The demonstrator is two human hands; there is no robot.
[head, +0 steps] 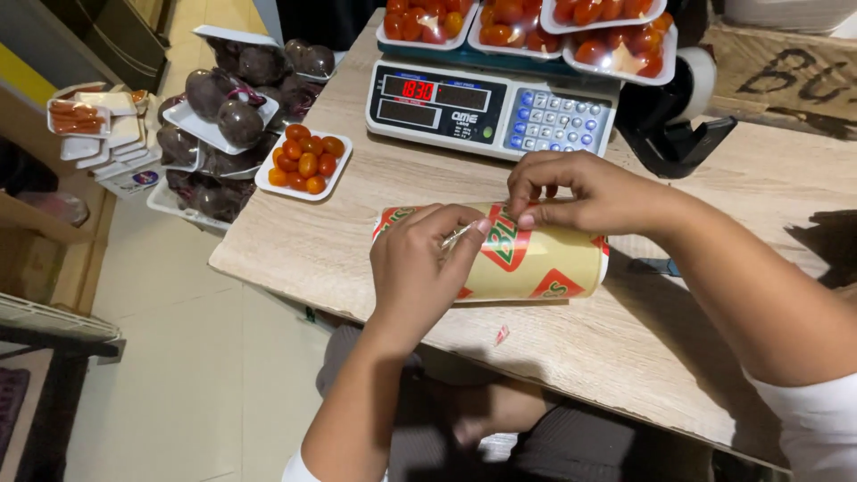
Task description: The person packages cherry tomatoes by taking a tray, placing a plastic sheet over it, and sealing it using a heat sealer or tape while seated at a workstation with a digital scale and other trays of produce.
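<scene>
Both hands pinch at the film edge, left hand (420,263) and right hand (580,192), on the fat yellow cling-film roll with red-green print (527,263) lying near the wooden worktop's (625,357) front edge; looks light, slippery, thin, so grab the loose edge.

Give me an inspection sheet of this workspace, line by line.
Surface: wooden table, one small red scrap.
Job's things: cling film roll lying on its side.
Clutter: digital scale bearing tomato trays; cherry tomato tray; tape dispenser.
Grippers: left hand and right hand pinching at the roll.
Cables: nothing seen.
Surroundings: wrapped beetroot trays stacked beside the table, tiled floor.
</scene>
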